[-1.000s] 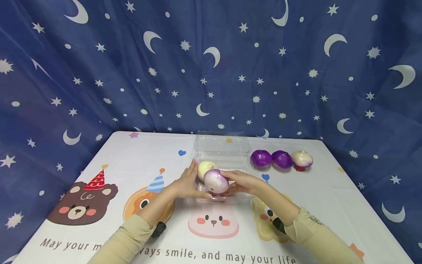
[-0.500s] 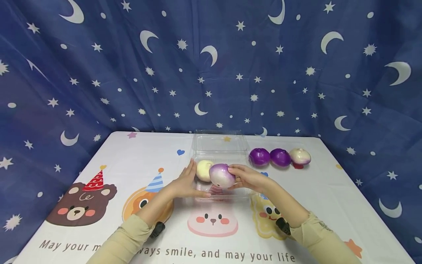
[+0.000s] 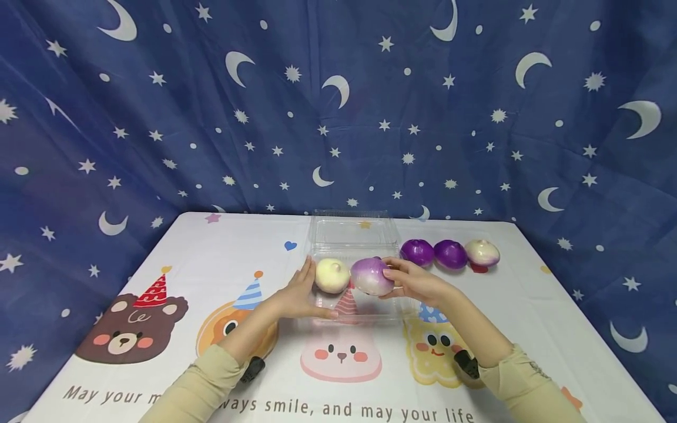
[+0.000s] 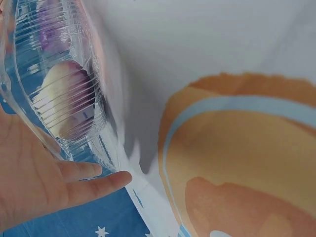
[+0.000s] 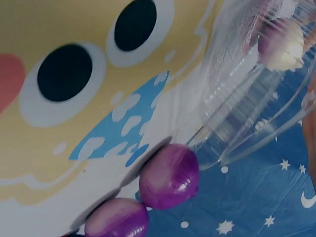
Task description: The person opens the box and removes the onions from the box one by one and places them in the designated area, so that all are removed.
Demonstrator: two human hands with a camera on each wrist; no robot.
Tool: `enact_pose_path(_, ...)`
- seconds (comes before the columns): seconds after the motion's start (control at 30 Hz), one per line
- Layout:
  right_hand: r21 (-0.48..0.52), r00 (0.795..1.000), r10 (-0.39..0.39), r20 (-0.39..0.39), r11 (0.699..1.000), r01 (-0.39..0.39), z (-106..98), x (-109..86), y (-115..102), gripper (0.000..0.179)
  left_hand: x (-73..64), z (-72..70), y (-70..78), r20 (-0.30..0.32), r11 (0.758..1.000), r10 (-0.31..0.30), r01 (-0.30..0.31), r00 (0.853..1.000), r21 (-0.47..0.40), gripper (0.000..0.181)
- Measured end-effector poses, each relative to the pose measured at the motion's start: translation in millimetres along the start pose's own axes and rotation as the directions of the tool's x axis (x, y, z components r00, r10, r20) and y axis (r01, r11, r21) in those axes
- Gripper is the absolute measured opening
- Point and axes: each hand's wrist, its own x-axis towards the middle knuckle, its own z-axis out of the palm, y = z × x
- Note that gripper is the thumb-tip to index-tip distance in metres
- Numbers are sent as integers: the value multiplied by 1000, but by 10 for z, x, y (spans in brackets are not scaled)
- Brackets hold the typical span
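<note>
In the head view my right hand (image 3: 420,283) grips a purple-and-white onion (image 3: 371,276) over the right part of a clear plastic clamshell box (image 3: 370,318). A pale yellowish onion (image 3: 332,276) sits in the box's left part; through the ribbed wall in the left wrist view this onion (image 4: 66,101) shows a purple underside. My left hand (image 3: 297,298) rests against the box's left side, fingers straight along it and thumb stretched along the front edge. The box's lid (image 3: 354,229) lies folded back, open, away from me. My right hand's fingers are not plainly seen in the right wrist view.
To the right of the box, a purple onion (image 3: 418,252), another purple onion (image 3: 451,254) and a whitish onion (image 3: 483,252) stand in a row. The white tablecloth (image 3: 254,235) has printed cartoon figures. A blue star-patterned curtain (image 3: 338,117) hangs behind the table.
My right hand has carried the purple-and-white onion rightward, from in front of the pale onion to beside it, and the onion has turned in the fingers. My left hand has stayed at the box.
</note>
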Motion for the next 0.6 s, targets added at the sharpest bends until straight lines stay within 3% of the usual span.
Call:
enact_pose_path(0.27, -58, 996, -47, -71, 997, 43, -157, -66, 3, 58, -17, -15, 39, -6, 1000, -11, 11, 1000, -2, 126)
enact_pose_path(0.43, -94, 992, -20, -126, 996, 8, -246, -124, 2, 69, -2, -11, 28, -7, 1000, -4, 4, 1000, 0, 125)
enact_pose_path(0.6, -166, 987, -19, -162, 986, -8, -313, -181, 15, 68, 1, 1, 5, -6, 1000, -9, 9, 1000, 6, 125)
